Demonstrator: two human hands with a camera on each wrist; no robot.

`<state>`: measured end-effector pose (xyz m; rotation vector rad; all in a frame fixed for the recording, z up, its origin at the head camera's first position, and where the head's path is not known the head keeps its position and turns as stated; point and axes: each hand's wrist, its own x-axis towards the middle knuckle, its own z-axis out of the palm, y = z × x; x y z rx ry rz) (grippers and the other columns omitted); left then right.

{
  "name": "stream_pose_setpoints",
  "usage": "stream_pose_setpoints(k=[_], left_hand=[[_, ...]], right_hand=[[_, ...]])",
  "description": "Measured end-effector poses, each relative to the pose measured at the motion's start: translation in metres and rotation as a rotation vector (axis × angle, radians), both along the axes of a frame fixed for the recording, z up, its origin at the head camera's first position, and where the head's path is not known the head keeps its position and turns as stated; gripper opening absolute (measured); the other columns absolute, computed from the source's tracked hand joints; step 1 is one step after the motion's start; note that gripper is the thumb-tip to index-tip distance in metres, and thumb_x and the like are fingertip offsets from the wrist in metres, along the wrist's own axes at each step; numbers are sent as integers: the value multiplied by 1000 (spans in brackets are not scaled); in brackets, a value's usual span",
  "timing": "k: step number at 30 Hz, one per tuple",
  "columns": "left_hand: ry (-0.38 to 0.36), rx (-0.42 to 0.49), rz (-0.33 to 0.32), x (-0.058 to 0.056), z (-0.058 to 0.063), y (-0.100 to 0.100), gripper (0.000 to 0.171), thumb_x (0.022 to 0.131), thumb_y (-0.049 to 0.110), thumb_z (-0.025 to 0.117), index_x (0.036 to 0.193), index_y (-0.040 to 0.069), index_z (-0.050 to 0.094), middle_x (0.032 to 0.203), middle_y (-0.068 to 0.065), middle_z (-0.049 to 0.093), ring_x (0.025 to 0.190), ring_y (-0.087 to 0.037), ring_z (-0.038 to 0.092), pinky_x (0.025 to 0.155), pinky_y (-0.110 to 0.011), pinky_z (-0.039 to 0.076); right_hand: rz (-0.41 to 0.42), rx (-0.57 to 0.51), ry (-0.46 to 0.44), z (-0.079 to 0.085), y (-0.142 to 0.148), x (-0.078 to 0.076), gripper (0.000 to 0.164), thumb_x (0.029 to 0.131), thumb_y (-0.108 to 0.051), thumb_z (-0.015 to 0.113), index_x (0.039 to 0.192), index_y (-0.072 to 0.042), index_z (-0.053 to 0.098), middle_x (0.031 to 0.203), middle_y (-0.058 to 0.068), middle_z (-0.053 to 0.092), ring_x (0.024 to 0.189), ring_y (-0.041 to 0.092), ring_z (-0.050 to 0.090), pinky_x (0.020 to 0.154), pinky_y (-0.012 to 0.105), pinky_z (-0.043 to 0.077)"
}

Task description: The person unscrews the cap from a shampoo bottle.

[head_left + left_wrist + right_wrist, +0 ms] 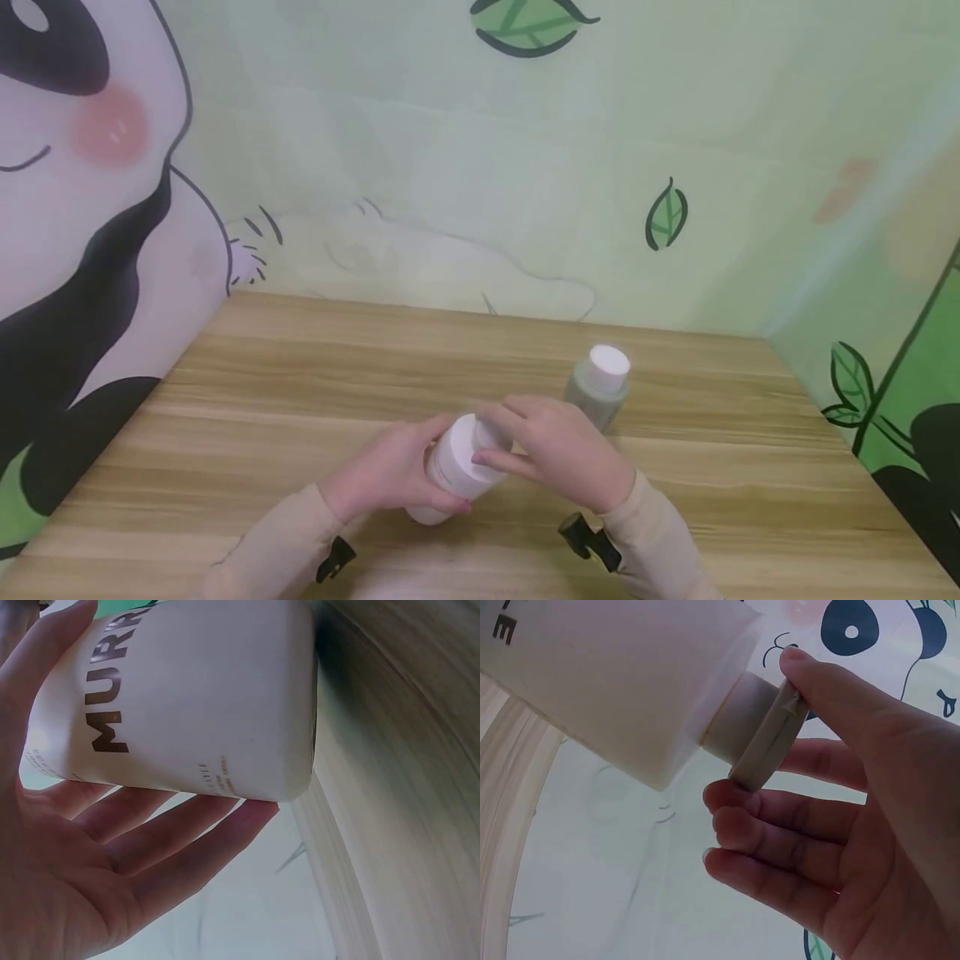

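Note:
A white bottle (456,458) with dark lettering is tilted over the table, its neck end toward the right. My left hand (390,468) grips its body, thumb on one side and fingers along the other. In the left wrist view the bottle's body (202,697) has its base close to the wood. My right hand (566,450) is at the neck end. As the right wrist view shows, the thumb and fingers pinch the rim of a pale round cap (771,739) on the neck. Whether the cap is loose or seated, I cannot tell.
A grey-green bottle (597,387) with a white cap stands upright behind my right hand. The wood-grain table (337,358) meets a wall (420,150) painted with a panda and leaves.

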<state>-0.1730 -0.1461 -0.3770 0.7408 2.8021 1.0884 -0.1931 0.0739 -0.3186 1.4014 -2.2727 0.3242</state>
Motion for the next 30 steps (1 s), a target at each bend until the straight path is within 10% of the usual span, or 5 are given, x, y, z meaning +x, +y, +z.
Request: stream_pose_setpoints(k=[30], left_hand=[[-6, 11, -71, -11, -4, -7, 73, 58, 41, 89, 120, 16, 61, 101, 1, 73, 87, -9, 66, 76, -23, 52]], right_hand=[[161, 66, 114, -4, 3, -7, 33, 85, -32, 70, 107, -8, 63, 88, -2, 60, 79, 10, 55, 74, 20, 49]])
